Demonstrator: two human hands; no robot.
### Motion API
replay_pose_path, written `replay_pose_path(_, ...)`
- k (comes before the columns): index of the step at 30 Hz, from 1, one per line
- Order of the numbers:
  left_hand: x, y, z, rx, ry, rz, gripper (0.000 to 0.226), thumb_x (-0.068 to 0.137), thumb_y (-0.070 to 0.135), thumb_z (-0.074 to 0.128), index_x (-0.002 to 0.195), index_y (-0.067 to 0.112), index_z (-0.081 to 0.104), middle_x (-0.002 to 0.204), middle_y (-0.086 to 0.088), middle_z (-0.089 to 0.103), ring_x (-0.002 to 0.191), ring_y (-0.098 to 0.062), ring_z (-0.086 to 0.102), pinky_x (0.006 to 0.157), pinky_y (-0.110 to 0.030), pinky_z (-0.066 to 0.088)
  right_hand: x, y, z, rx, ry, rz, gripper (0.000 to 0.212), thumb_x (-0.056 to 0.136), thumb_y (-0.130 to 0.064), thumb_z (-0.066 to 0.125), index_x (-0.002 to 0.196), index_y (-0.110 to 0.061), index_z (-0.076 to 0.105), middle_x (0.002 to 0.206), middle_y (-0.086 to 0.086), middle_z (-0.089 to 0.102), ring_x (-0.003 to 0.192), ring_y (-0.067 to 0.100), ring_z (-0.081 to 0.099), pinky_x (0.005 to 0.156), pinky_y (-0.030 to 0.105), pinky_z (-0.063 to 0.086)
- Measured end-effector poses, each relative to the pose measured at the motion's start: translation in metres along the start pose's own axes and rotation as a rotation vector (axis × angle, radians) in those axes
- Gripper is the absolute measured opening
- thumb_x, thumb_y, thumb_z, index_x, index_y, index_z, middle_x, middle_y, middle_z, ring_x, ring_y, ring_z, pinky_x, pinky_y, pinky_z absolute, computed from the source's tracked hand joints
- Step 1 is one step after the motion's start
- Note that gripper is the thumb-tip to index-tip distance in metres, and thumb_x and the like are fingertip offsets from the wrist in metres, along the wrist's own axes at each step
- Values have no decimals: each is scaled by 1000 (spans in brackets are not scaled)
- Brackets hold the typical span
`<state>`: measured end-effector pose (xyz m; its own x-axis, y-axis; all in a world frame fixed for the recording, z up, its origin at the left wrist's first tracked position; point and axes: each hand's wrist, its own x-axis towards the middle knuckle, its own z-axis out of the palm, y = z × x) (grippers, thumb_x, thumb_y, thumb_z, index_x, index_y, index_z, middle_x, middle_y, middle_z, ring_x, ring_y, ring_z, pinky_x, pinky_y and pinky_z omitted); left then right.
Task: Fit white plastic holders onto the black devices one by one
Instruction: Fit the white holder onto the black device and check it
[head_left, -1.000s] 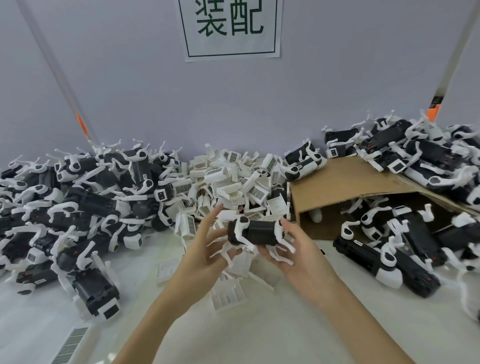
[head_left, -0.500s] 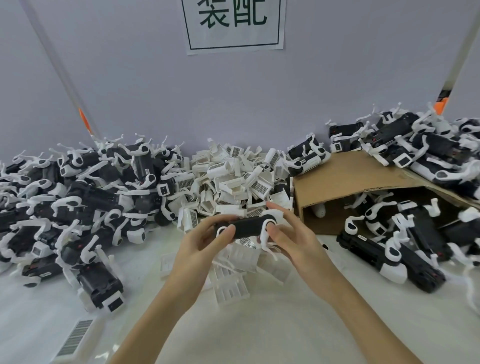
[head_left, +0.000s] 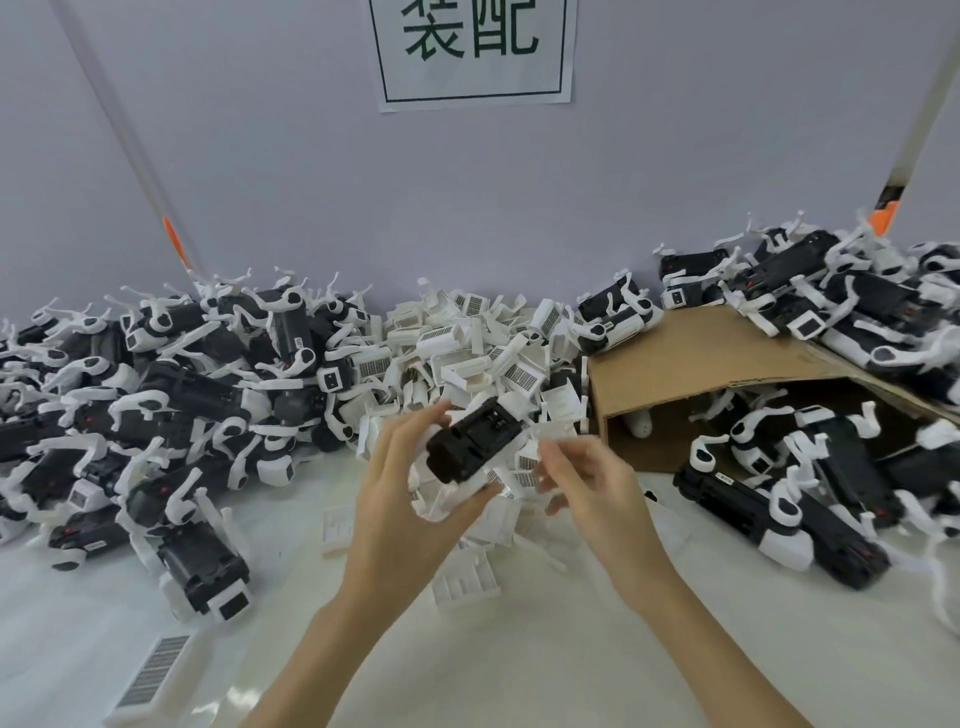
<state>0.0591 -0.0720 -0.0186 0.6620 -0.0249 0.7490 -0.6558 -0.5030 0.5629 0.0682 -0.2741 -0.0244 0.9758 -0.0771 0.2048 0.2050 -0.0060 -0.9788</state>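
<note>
**Head view: device held in one hand, holder not yet seated**

Head camera looking down on a white tabletop. Left hand wrapped around a black rectangular plastic device, thumb under, fingers over the far edge, lifted clear of the table above a heap of loose white ribbed plastic holders. Right hand just beside the device, fingers curled together; blurred, so impossible to tell whether pinching a small white piece.

Likely trouble:
- Slipping from a one-handed hold if pushed hard from the side.
- Seating a holder skewed, one clip caught and the other proud, if not lined up with the body first.
- Snagging thin white arms on the heap below.
- Mixing finished units, piled left and around the brown cardboard box, with unfitted ones.
</note>
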Motion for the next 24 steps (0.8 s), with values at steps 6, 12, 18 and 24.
replay_pose_path(6, -11, 0, 13, 133, -202, 324, 86, 86, 25, 87, 158, 16, 41, 151, -5, 42, 143, -6, 44, 112, -17, 44, -9, 1, 20, -4, -270, 57, 59, 80, -65, 77, 119, -22, 65, 98, -3, 75, 81, 24, 76, 69, 37, 60)
replay_pose_path(12, -13, 4, 15, -66, -287, 234, 67, 99, 21, 73, 157, 11, 41, 153, -4, 38, 146, -27, 45, 118, -33, 43, -5, 0, 9, 103, -247, 69, 51, 83, -34, 85, 130, -41, 65, 109, 2, 74, 98, 24, 75, 89, 42, 62)
replay_pose_path(18, -1, 6, -1, 118, -73, 114, 62, 100, 39, 67, 154, 18, 47, 164, -3, 37, 155, -23, 35, 123, -38, 34, 2, -6, -17, -59, -403, -6, 68, 82, -16, 82, 138, -48, 59, 131, -8, 69, 118, 18, 68, 96, 29, 56)
replay_pose_path(24, 6, 17, -8, -389, -101, -352, 69, 87, 41, 74, 151, 35, 49, 120, 13, 73, 114, -7, 69, 97, -18, 53, 9, -3, -30, 42, -545, 46, 67, 85, -30, 85, 145, -38, 56, 143, -1, 64, 128, 27, 62, 104, 37, 49)
